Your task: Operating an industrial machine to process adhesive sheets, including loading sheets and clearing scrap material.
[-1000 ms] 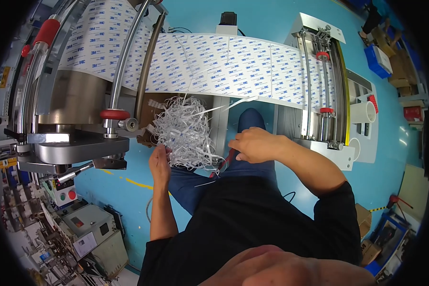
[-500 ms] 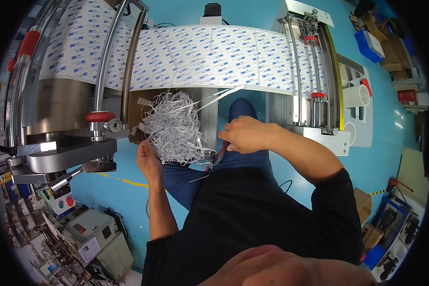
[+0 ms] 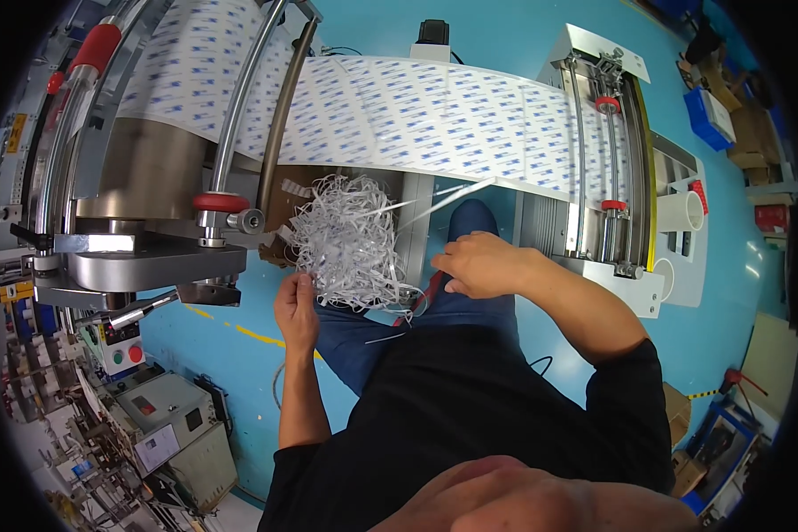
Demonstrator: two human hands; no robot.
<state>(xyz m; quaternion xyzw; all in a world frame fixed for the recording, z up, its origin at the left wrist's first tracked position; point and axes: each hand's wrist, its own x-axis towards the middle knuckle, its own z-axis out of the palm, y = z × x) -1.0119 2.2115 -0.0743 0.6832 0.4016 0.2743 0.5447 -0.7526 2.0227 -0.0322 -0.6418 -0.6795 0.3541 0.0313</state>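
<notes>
A large tangled bundle of thin white strips [image 3: 346, 244] sits in front of me, over my left knee and the edge of a cardboard box. My left hand [image 3: 298, 306] is closed at the bundle's lower left edge, thumb against fingers, seemingly gripping strips there. Over my right thigh, my right hand [image 3: 483, 266] has its fingers curled, palm down, to the right of the bundle. A slim red thing [image 3: 432, 285] runs from under its fingertips down between my legs; its kind is unclear. Two pale strips [image 3: 456, 197] stretch from the bundle to the near edge of the printed white web [image 3: 443, 115].
The web crosses between a left roller unit with a steel roller [image 3: 146, 177] and red collars [image 3: 220, 203], and a right roller frame [image 3: 607, 168]. White tubes [image 3: 680, 213] stand beyond it. A grey machine cabinet [image 3: 173, 426] is at lower left, blue bins [image 3: 709, 120] far right.
The whole scene has shifted right and slightly down as my head moved. Both hands stay close to the same places beside the bundle.
</notes>
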